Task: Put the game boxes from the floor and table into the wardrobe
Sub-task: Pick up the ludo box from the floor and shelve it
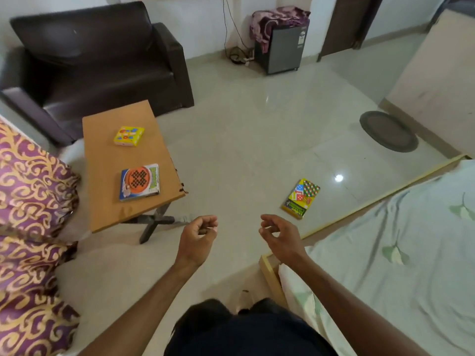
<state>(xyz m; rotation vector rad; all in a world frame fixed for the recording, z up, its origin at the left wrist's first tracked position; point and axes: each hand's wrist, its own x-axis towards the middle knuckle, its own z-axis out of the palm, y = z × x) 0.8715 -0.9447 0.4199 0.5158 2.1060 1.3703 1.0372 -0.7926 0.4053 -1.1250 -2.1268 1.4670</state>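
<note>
Two game boxes lie on the wooden table [102, 160]: a small yellow box [128, 136] toward the far end and a blue box with an orange round board picture [139, 182] nearer me. A third yellow game box [300, 198] lies flat on the tiled floor, close to the bed edge. My left hand [198, 240] hovers in front of me with fingers loosely curled and nothing in it. My right hand [280, 237] is held the same way, just below and left of the floor box. No wardrobe is in view.
A dark sofa [97, 57] stands behind the table. Purple patterned cushions [30, 201] fill the left side. A bed with a pale sheet [398, 253] is on the right. A small grey fridge [282, 47] and a dark round mat [388, 131] sit farther off.
</note>
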